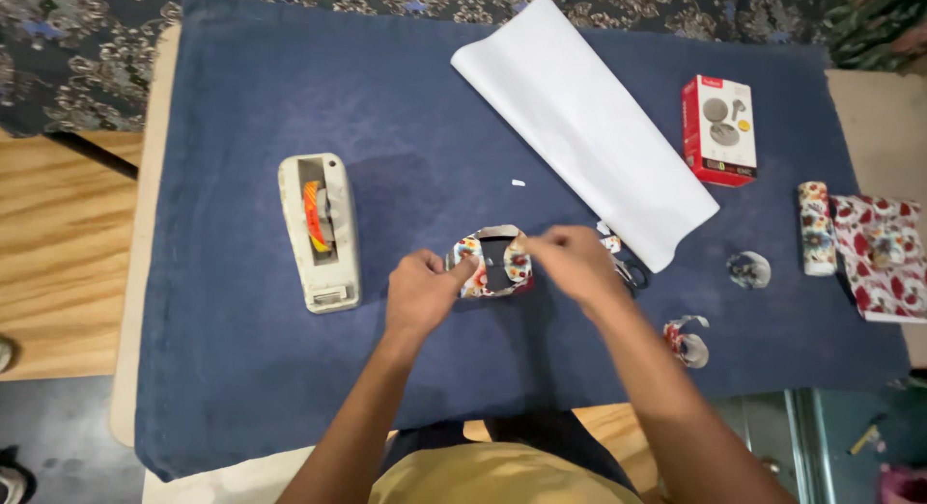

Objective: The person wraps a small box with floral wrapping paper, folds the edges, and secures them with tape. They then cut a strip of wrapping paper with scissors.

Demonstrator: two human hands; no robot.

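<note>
- I am pinching the small floral-wrapped box (492, 263) between both hands, near the middle of the blue cloth (241, 350).
- My left hand (420, 294) is gripping its left edge; my right hand (577, 263) is clamped on its right side, so the two are working close together.
- I am judging that the paper flaps want pressing flat and taut, left hand bracing, before anything loosens.
- The tape dispenser (321, 232) is sitting just to the left, the white paper roll (589, 127) well behind.
- Scissors, I think, are lying half hidden under my right hand.
</note>
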